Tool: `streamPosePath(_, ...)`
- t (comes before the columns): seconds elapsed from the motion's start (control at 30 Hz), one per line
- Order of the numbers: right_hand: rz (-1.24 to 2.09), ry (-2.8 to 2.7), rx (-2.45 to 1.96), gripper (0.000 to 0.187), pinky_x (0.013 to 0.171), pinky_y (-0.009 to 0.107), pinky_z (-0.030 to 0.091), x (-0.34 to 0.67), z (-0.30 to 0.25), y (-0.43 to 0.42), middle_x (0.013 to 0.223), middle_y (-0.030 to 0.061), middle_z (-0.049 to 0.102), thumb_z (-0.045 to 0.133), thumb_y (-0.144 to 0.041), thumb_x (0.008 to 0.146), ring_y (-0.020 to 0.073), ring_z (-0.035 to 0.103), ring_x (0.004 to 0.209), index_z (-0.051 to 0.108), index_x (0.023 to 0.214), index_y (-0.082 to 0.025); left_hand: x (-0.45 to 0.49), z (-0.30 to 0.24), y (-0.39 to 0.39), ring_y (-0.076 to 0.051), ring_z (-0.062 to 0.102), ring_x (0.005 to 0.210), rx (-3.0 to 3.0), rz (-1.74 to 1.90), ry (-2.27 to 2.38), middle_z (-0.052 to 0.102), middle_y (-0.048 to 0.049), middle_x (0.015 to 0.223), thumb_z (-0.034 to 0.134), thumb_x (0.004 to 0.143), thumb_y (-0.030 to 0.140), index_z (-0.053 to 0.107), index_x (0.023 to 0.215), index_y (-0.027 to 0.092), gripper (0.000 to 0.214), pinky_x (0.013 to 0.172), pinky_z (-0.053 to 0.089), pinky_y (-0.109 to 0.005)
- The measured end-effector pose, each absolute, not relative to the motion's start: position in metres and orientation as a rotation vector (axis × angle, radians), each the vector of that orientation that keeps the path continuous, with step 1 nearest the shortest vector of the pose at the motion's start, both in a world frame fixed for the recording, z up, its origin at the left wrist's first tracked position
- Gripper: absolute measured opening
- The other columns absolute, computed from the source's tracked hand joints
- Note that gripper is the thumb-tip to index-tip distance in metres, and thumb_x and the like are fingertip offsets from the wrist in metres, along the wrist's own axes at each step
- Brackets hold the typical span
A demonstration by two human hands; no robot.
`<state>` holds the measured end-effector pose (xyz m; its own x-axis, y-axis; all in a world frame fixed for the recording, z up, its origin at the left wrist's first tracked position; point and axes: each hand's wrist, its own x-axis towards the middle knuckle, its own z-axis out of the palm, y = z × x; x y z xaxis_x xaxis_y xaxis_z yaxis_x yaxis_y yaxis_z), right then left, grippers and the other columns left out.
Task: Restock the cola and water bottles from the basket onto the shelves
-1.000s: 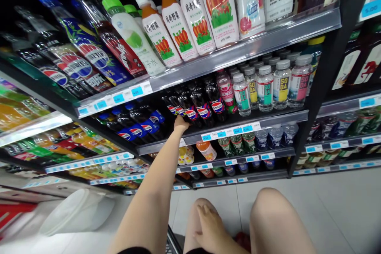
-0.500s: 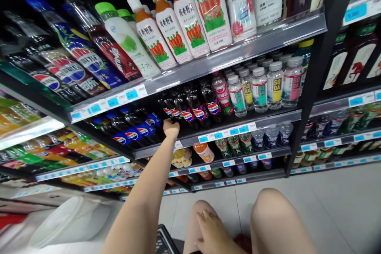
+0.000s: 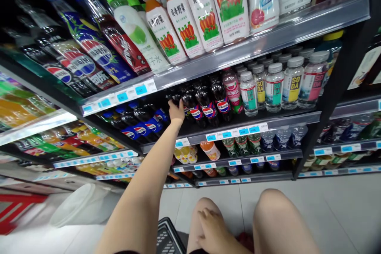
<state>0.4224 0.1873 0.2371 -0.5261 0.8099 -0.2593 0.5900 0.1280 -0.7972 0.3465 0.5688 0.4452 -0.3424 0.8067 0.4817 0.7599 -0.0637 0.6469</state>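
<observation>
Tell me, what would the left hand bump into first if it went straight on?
The left hand would most likely meet the dark bottles just ahead, deeper on the shelf. Depth is unclear; it may already touch one.

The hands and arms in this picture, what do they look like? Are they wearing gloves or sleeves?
The left hand and right hand are bare: no gloves or watch show. The left arm is bare too, with black cloth, probably a short sleeve, at the bottom edge.
</observation>
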Motion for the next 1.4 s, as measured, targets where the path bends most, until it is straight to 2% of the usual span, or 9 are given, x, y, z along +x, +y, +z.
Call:
streamPosePath(0.3,1.259,-2.219,-1.386,0.057,0.102,0.056,0.051,0.412,0.227,0.172,0.129,0.0131,0.063,0.078,-0.03,0.077,0.0386,0.063,0.114,0.062,0.131,-0.02,0.323,0.448,0.55,-0.032,0.06,0.13,1.918,1.312,1.979,0.063,-0.0224,0.136,0.061,0.098,0.038,0.043,0.139,0.01,0.052,0.111,0.047,-0.041)
streamPosePath(0.47,1.248,-2.253,-1.363,0.053,0.102,0.055,0.052,0.408,0.22,0.163,0.128,0.0125,0.064,0.077,-0.029,0.077,0.0376,0.064,0.114,0.064,0.127,-0.019,0.34,0.449,0.558,-0.031,0.061,0.129,1.814,1.341,1.984,0.063,-0.0221,0.132,0.064,0.097,0.031,0.045,0.132,0.011,0.045,0.112,0.046,-0.041)
streamPosePath(0.73,1.192,-2.302,-1.433,0.066,0.104,0.053,0.051,0.398,0.204,0.161,0.129,0.0139,0.064,0.081,-0.026,0.071,0.0369,0.064,0.114,0.063,0.134,-0.018,0.348,0.448,0.573,-0.032,0.055,0.132,1.796,1.412,1.985,0.054,-0.0217,0.131,0.069,0.092,0.032,0.05,0.12,0.011,0.039,0.117,0.042,-0.044)
streamPosePath(0.87,1.247,-2.347,-1.421,0.069,0.105,0.053,0.051,0.4,0.208,0.166,0.131,0.014,0.064,0.08,-0.025,0.072,0.0373,0.063,0.117,0.062,0.137,-0.019,0.321,0.446,0.569,-0.029,0.052,0.134,1.78,1.476,1.998,0.051,-0.02,0.136,0.055,0.099,0.03,0.05,0.125,0.014,0.031,0.12,0.038,-0.043)
streamPosePath(0.93,1.282,-2.366,-1.406,0.067,0.105,0.052,0.052,0.401,0.211,0.169,0.132,0.014,0.064,0.079,-0.023,0.071,0.037,0.064,0.117,0.063,0.136,-0.018,0.308,0.44,0.57,-0.025,0.055,0.131,1.745,1.486,2.014,0.048,-0.021,0.142,0.051,0.097,0.018,0.043,0.134,0.013,0.038,0.117,0.042,-0.04)
streamPosePath(1.03,1.314,-2.379,-1.396,0.067,0.106,0.051,0.052,0.401,0.213,0.17,0.132,0.0143,0.063,0.078,-0.021,0.07,0.0368,0.063,0.118,0.063,0.135,-0.017,0.295,0.425,0.576,-0.022,0.062,0.123,1.742,1.378,1.98,0.052,-0.0211,0.141,0.065,0.081,0.002,0.036,0.143,0.013,0.069,0.11,0.048,-0.035)
streamPosePath(1.13,1.334,-2.381,-1.386,0.061,0.105,0.052,0.052,0.398,0.214,0.172,0.13,0.015,0.064,0.077,-0.023,0.071,0.0377,0.064,0.117,0.065,0.131,-0.016,0.292,0.411,0.583,-0.024,0.061,0.127,1.784,1.229,1.938,0.06,-0.0179,0.137,0.077,0.069,0.0,0.036,0.143,0.015,0.086,0.113,0.047,-0.036)
streamPosePath(1.3,1.389,-2.375,-1.34,0.058,0.106,0.056,0.05,0.399,0.22,0.179,0.128,0.0158,0.065,0.077,-0.027,0.073,0.0394,0.063,0.117,0.066,0.129,-0.015,0.295,0.404,0.593,-0.03,0.062,0.127,1.798,1.173,2.039,0.063,-0.0232,0.131,0.066,0.088,0.013,0.041,0.134,0.01,0.053,0.112,0.047,-0.044)
streamPosePath(1.4,1.394,-2.342,-1.325,0.057,0.11,0.056,0.047,0.404,0.227,0.184,0.131,0.016,0.064,0.074,-0.028,0.077,0.0393,0.06,0.122,0.064,0.132,-0.015,0.294,0.407,0.596,-0.03,0.061,0.128,1.831,1.142,2.033,0.063,-0.0251,0.131,0.061,0.092,0.014,0.039,0.133,0.007,0.047,0.113,0.046,-0.044)
